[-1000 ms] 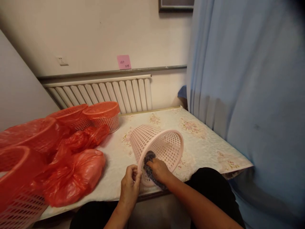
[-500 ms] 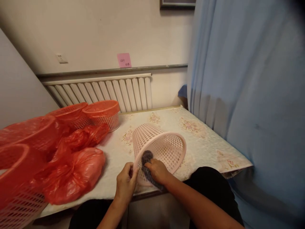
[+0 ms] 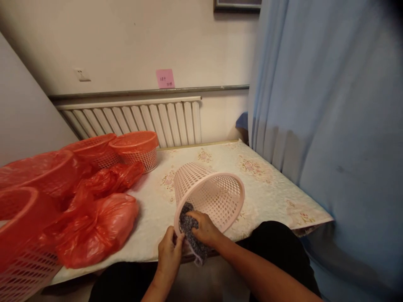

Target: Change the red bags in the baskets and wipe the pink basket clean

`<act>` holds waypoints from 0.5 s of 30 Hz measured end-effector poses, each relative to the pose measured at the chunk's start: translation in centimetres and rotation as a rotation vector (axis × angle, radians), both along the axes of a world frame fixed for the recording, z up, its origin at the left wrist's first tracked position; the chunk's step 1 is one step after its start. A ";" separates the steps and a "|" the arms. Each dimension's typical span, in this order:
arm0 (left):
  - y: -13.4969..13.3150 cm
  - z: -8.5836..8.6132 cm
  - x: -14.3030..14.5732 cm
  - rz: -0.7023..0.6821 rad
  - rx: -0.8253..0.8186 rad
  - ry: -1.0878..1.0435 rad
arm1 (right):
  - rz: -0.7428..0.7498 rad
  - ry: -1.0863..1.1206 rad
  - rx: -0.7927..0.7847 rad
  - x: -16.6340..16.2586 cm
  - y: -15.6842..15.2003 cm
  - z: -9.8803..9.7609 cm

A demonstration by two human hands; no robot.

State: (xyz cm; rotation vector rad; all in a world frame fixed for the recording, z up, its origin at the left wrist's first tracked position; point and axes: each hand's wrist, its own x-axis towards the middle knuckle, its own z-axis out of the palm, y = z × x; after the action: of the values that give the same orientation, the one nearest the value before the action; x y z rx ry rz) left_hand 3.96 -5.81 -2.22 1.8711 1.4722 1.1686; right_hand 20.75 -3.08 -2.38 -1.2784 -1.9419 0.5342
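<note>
A pale pink perforated plastic wastebasket [image 3: 194, 179] lies tilted on its side on the table, its mouth facing me. My left hand [image 3: 169, 251] pinches the lower left part of its rim between thumb and fingers. In my right hand [image 3: 205, 228] is a dark grey speckled cloth [image 3: 189, 226], pressed against the inside of the basket near the rim. One end of the cloth hangs out below the mouth, showing a light purple edge. Some right-hand fingertips are hidden by the cloth.
Several baskets lined with red plastic bags [image 3: 134, 142] stand along the left side. A bulging red bag [image 3: 100, 226] lies in front of them. The flowered tablecloth [image 3: 258, 167] covers the table. A blue curtain [image 3: 315, 126] hangs at right; a white radiator [image 3: 151, 121] is behind.
My right hand and the cloth have shifted slightly left and down, closer to the rim. My left hand has slid a little lower along the rim. The basket has barely moved.
</note>
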 end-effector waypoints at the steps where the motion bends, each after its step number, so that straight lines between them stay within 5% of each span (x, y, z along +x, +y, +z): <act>1: 0.1 0.9 0.0 0.002 0.041 0.029 | 0.011 -0.047 0.013 0.1 -0.1 0.0; 7: 0.2 3.8 0.0 -0.010 0.120 0.097 | -0.067 -0.472 -0.060 1.8 0.8 -1.0; 15: -0.7 -0.5 0.7 -0.081 0.013 -0.001 | 0.023 -0.234 -0.018 1.0 0.2 -0.4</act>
State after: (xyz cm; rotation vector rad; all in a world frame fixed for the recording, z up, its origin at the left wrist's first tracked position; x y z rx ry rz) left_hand 4.65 -6.53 -2.70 1.9205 1.3775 1.1437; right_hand 21.78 -2.88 -2.75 -1.3825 -2.1503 0.4293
